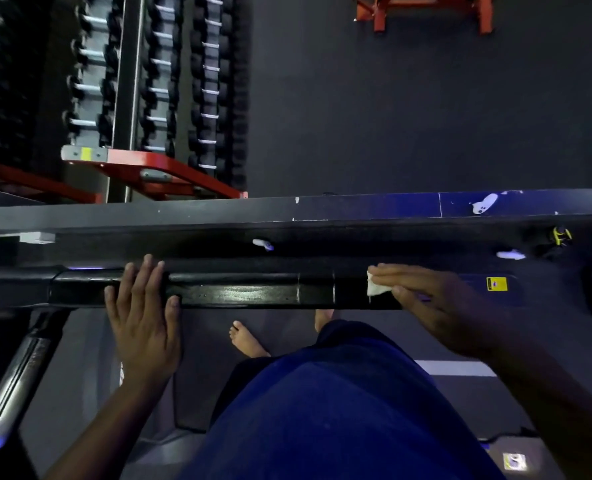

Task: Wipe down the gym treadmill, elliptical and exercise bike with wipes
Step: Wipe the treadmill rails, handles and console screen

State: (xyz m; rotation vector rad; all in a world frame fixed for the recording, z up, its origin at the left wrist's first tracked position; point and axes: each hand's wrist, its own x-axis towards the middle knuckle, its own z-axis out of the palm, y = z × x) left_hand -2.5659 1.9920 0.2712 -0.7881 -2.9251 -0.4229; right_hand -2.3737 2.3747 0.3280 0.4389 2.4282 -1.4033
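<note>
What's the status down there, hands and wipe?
Left hand flat on black handrail, bracing. Right hand pressing white wipe on same rail. Nothing in the way.

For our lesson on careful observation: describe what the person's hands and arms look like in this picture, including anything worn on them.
Both the left hand and the right hand are bare: no gloves, rings, watch or bands show. Both forearms are uncovered as far as the picture shows, with no sleeve in view. The fingernails look short and plain. The light is dim, so finer marks cannot be made out.
</note>
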